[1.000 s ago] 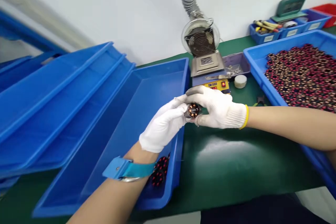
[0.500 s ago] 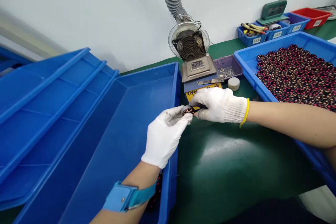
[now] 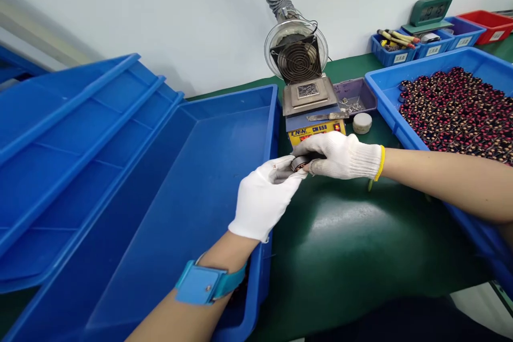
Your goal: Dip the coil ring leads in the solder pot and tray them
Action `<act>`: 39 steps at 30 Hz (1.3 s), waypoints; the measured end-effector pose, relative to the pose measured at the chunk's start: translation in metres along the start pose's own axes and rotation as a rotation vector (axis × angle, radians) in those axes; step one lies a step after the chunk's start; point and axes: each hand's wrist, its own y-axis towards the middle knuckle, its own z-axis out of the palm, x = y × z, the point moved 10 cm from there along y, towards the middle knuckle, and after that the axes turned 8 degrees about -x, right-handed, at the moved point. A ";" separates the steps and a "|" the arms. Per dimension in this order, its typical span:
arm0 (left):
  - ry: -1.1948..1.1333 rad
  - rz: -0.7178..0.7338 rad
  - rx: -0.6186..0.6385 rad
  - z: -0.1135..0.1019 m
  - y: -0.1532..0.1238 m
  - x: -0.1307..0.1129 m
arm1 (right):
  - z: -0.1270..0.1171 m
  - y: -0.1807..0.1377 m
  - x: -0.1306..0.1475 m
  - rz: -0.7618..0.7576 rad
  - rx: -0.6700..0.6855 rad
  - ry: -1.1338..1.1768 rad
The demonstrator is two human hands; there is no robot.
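Observation:
Both of my hands wear white gloves and meet above the green mat point(image 3: 352, 235). A small round wound coil part point(image 3: 298, 162) is pinched between them. My left hand point(image 3: 266, 197) closes on it from below left, with a blue strap on that wrist. My right hand point(image 3: 340, 155) closes on it from the right, fingers curled over its top. Most of the part is hidden by the fingers. The hands hover just past the right wall of a large blue tray point(image 3: 224, 133).
Behind the hands stands a small solder pot unit point(image 3: 310, 104) with a fan and grey exhaust hose point(image 3: 298, 56). A blue tray point(image 3: 385, 85) heaped with several coil parts lies at right. Stacked blue trays point(image 3: 68, 133) fill the left. Small tool bins point(image 3: 395, 48) line the back.
The view shifted slightly. The coil part has turned from facing me to lying edge-on, and both hands stay closed on it near the tray's right wall.

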 end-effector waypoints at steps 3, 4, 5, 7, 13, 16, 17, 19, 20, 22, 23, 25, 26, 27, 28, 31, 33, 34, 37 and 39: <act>0.173 -0.010 0.010 -0.005 0.000 -0.003 | -0.009 -0.001 0.002 0.011 -0.042 -0.117; 0.222 -0.025 0.074 -0.004 -0.001 -0.005 | -0.013 -0.001 0.002 0.023 -0.062 -0.129; 0.251 -0.044 0.170 -0.001 -0.002 -0.006 | -0.017 -0.001 0.002 0.039 -0.081 -0.115; 0.262 -0.063 0.348 0.003 -0.008 -0.010 | -0.020 0.000 0.000 0.068 -0.107 -0.011; 0.058 0.061 0.084 -0.030 0.004 -0.026 | -0.014 0.000 0.005 0.080 -0.057 0.302; 0.087 0.045 0.152 -0.013 -0.001 -0.022 | -0.010 -0.003 0.008 0.094 -0.032 0.311; 0.119 0.040 0.158 -0.010 -0.002 -0.022 | -0.009 -0.003 0.008 0.099 -0.025 0.308; 0.109 -0.002 0.177 -0.010 -0.003 -0.022 | -0.007 -0.003 0.005 0.123 -0.022 0.295; 0.044 -0.042 0.198 -0.011 -0.004 -0.021 | -0.007 -0.003 0.001 0.142 -0.026 0.289; -0.161 -0.122 0.214 -0.016 -0.002 -0.021 | -0.007 -0.002 -0.005 0.176 -0.041 0.295; -0.253 -0.139 0.180 -0.021 0.001 -0.021 | -0.007 -0.002 -0.006 0.187 -0.047 0.308; -0.308 -0.114 0.077 -0.032 0.006 -0.021 | -0.006 -0.002 -0.007 0.197 -0.049 0.341; -0.261 -0.083 0.042 -0.033 0.006 -0.021 | -0.006 -0.002 -0.006 0.200 -0.048 0.354; -0.177 -0.050 0.036 -0.031 0.005 -0.021 | -0.005 -0.003 -0.005 0.204 -0.046 0.361; -0.078 -0.016 0.055 -0.025 0.003 -0.022 | -0.005 -0.003 -0.005 0.212 -0.044 0.361; 0.081 0.000 0.146 -0.009 -0.006 -0.023 | -0.003 -0.004 -0.006 0.239 -0.040 0.355; -0.018 -0.068 0.138 -0.012 -0.007 -0.022 | -0.003 -0.004 -0.009 0.266 -0.050 0.377; -0.107 -0.105 0.099 -0.018 -0.006 -0.021 | -0.004 -0.004 -0.012 0.283 -0.061 0.399; -0.264 -0.148 -0.012 -0.031 0.001 -0.017 | -0.003 -0.003 -0.019 0.339 -0.087 0.483; -0.162 -0.126 0.019 -0.024 0.000 -0.017 | -0.002 -0.002 -0.020 0.353 -0.086 0.530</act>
